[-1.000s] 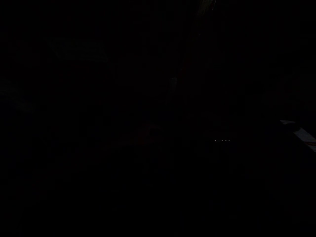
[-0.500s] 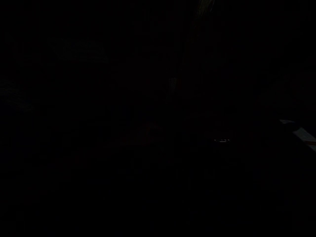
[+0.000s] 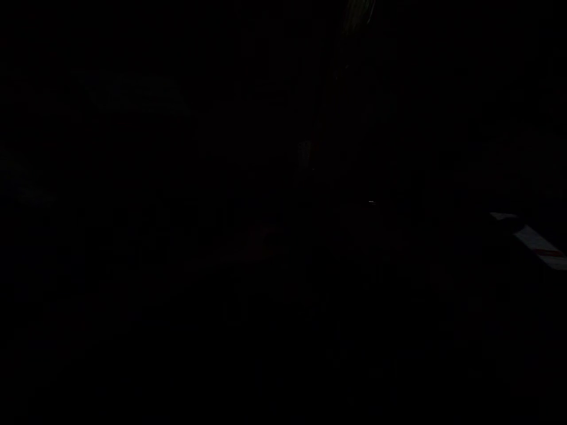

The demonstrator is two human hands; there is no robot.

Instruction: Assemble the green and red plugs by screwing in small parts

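Nearly everything is black. A faint reddish shape left of the middle may be my left hand and forearm, but its fingers are lost in the dark. Right of the middle, a tiny bright glint catches light on something I cannot make out. Below it there is a very dim reddish patch, perhaps my right hand. What either hand holds or touches is hidden by darkness.
A pale strip with a red stripe lies at the right edge, crossed by something dark. A dim greenish, streaky thing shows at the top. A small pale patch and a faint greyish panel are barely visible.
The glint has moved up and to the left, and has become shorter. The pale strip and the greenish thing sit slightly further left in the view.
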